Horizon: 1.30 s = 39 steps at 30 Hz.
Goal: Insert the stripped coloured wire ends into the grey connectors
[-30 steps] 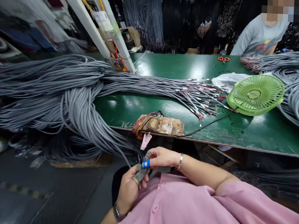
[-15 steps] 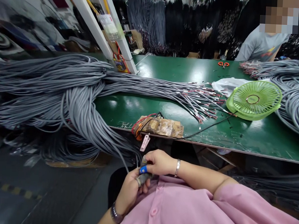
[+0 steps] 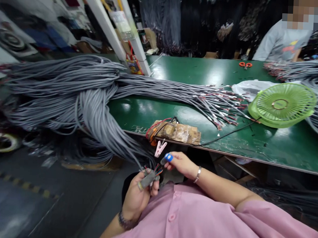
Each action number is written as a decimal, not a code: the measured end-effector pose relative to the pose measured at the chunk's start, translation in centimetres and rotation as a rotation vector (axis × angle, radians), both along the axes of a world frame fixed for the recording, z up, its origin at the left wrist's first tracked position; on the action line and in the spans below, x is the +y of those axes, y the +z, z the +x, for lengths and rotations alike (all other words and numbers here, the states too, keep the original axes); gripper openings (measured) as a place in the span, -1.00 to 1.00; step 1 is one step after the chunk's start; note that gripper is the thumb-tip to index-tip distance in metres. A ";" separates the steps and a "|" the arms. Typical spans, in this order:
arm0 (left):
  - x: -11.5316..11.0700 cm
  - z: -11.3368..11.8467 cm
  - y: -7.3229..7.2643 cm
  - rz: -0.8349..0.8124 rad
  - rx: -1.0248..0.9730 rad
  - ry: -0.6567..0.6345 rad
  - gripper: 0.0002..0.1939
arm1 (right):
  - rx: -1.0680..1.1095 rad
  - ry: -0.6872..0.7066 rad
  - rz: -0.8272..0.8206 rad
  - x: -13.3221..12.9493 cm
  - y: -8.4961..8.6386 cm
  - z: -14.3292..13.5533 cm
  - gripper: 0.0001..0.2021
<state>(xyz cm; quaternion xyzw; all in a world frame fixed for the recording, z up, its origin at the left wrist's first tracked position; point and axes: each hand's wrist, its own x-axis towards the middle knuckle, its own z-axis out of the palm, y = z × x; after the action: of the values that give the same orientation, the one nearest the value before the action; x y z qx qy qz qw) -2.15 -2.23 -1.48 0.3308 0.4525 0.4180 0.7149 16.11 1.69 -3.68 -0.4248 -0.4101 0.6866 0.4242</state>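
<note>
My left hand (image 3: pixel 139 193), with a grey cover on its thumb, is closed on the end of a grey cable. Thin coloured wires (image 3: pixel 158 169) fan out from that end above the thumb. Just to the right and slightly higher is my right hand (image 3: pixel 182 164), apart from the wires. Blue tape wraps one of its digits, and its fingertips are pressed together; whether anything small is between them is hidden. A thick bundle of grey cables (image 3: pixel 101 109) drapes over the bench edge down toward my left hand.
On the green bench (image 3: pixel 138 112) are a taped cardboard piece (image 3: pixel 179 133) with a pink clip (image 3: pixel 160 148), a green fan (image 3: pixel 282 104) with a black cord, and orange-handled scissors (image 3: pixel 245 65). A white post (image 3: pixel 138 36) stands at the back. Across the bench is a person (image 3: pixel 282 42).
My right hand has moved up and right, away from my left hand. The coloured wires now show spread out above my left thumb. The view has shifted slightly.
</note>
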 end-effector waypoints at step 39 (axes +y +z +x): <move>2.6 1.5 1.6 0.027 -0.132 0.117 -0.69 | 0.302 -0.101 -0.090 3.6 2.8 -2.8 -0.72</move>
<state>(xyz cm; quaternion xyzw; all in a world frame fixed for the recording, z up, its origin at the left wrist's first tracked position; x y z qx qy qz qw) -0.67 0.37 0.09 0.2851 0.4175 0.4860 0.7129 13.30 5.25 -0.90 -0.3554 -0.2886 0.7383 0.4953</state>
